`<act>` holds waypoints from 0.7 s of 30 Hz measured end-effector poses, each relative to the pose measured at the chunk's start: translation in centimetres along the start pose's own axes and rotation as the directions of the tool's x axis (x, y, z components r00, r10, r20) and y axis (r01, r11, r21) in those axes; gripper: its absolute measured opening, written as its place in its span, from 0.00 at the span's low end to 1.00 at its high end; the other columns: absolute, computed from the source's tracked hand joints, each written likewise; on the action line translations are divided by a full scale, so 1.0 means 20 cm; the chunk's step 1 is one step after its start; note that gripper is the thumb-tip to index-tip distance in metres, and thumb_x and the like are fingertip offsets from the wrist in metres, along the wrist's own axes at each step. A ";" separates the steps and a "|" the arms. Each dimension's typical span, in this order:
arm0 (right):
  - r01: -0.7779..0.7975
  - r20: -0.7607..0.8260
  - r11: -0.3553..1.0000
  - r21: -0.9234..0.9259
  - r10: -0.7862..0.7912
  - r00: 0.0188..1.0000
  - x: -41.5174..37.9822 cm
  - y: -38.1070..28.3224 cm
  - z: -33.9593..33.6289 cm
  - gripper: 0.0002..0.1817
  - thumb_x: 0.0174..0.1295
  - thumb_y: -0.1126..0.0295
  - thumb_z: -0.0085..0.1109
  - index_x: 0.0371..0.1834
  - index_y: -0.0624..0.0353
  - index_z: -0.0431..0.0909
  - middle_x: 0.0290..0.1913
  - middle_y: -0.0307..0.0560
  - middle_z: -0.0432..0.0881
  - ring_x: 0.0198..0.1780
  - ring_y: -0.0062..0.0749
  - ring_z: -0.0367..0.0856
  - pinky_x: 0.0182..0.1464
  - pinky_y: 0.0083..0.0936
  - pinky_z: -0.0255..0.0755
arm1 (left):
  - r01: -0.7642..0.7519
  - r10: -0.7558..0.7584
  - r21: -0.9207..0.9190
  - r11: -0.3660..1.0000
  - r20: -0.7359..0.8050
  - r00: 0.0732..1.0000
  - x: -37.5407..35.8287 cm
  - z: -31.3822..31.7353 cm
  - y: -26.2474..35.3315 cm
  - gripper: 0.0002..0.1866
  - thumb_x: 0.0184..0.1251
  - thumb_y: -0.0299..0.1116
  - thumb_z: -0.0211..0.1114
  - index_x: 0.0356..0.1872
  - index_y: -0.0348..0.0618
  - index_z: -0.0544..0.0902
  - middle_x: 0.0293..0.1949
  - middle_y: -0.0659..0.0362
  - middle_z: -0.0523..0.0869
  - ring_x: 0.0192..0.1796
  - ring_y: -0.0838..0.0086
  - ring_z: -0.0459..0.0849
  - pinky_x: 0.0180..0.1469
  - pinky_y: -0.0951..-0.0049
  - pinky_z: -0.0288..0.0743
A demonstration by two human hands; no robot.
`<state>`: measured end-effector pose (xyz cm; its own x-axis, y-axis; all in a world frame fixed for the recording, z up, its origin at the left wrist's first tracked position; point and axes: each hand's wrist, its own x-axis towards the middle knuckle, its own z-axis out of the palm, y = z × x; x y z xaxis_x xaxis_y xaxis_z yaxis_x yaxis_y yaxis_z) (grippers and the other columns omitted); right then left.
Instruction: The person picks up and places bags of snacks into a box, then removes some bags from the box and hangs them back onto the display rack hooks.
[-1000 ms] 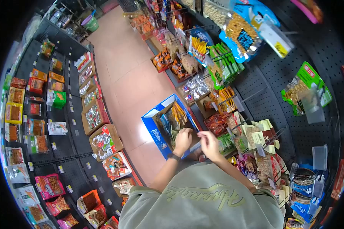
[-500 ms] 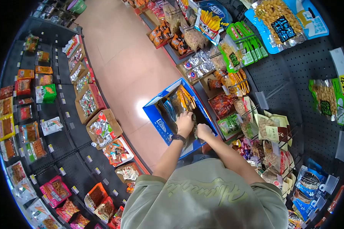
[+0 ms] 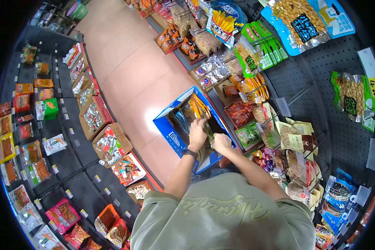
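Note:
A blue cardboard box (image 3: 169, 134) stands in front of me with bagged snacks inside. My left hand (image 3: 197, 135) is inside it, fingers curled on the top of a dark greenish snack bag (image 3: 209, 135). My right hand (image 3: 222, 143) is closed in a fist at the right edge of that same bag; the fingertips are partly hidden. Orange-yellow packets (image 3: 199, 107) stand upright at the box's far end, just beyond my left hand. Blue clear packets (image 3: 181, 120) lean along its left wall.
Pegboard shelving on the right holds green-topped nut bags (image 3: 350, 102) and a large blue nut bag (image 3: 306, 25). Open cartons of small snacks (image 3: 93, 116) line the left shelf's edge. Between the shelves runs a tiled aisle floor (image 3: 129, 79). Red packets (image 3: 239, 112) sit right beside the box.
My left hand has shifted slightly left and toward me on the bag. The bag between my hands shows more green now. The view has moved slightly.

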<state>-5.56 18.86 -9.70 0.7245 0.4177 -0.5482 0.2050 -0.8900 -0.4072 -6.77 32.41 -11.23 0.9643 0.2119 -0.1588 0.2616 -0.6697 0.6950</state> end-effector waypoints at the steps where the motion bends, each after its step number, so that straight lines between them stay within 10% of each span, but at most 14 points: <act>1: 0.028 -0.014 0.999 0.015 -0.028 1.000 -0.02 -0.01 -0.03 0.07 0.49 0.68 0.58 0.28 0.60 0.77 0.29 0.57 0.81 0.36 0.49 0.81 0.38 0.40 0.75 | 0.002 -0.004 -0.101 0.995 -0.021 1.000 0.01 -0.04 0.04 0.25 0.42 0.12 0.50 0.45 0.39 0.77 0.52 0.45 0.73 0.54 0.50 0.71 0.57 0.62 0.67; 11: 0.273 -0.337 0.949 0.160 -0.207 0.918 -0.45 -0.13 -0.69 0.08 0.55 0.65 0.55 0.29 0.58 0.77 0.25 0.53 0.78 0.31 0.47 0.79 0.34 0.40 0.72 | -0.076 0.231 -0.546 0.834 0.222 0.947 0.06 -0.47 0.32 0.06 0.47 0.24 0.66 0.29 0.39 0.82 0.36 0.57 0.84 0.49 0.66 0.77 0.55 0.67 0.67; 17: 0.568 -0.645 0.662 0.490 -0.162 0.746 -0.77 -0.06 -1.18 0.06 0.53 0.72 0.61 0.30 0.63 0.76 0.27 0.46 0.77 0.30 0.33 0.77 0.33 0.24 0.68 | -0.064 0.200 -0.885 0.461 0.033 0.979 0.02 -0.59 0.85 0.07 0.59 0.22 0.61 0.38 0.39 0.76 0.36 0.59 0.83 0.39 0.80 0.79 0.50 0.76 0.70; 21: 0.631 -0.732 0.421 0.652 0.132 0.668 -0.85 0.09 -1.21 0.10 0.58 0.74 0.58 0.41 0.65 0.76 0.35 0.40 0.80 0.38 0.18 0.75 0.41 0.18 0.69 | -0.201 0.184 -0.922 0.331 -0.146 0.972 0.08 -0.55 1.33 0.07 0.60 0.23 0.61 0.39 0.38 0.76 0.37 0.60 0.83 0.38 0.83 0.78 0.44 0.81 0.71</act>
<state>-1.56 5.72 16.60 0.9930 0.0278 0.1146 0.1144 0.0080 -0.9934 1.35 22.70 14.77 0.9795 0.1866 0.0759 -0.1451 0.3924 0.9083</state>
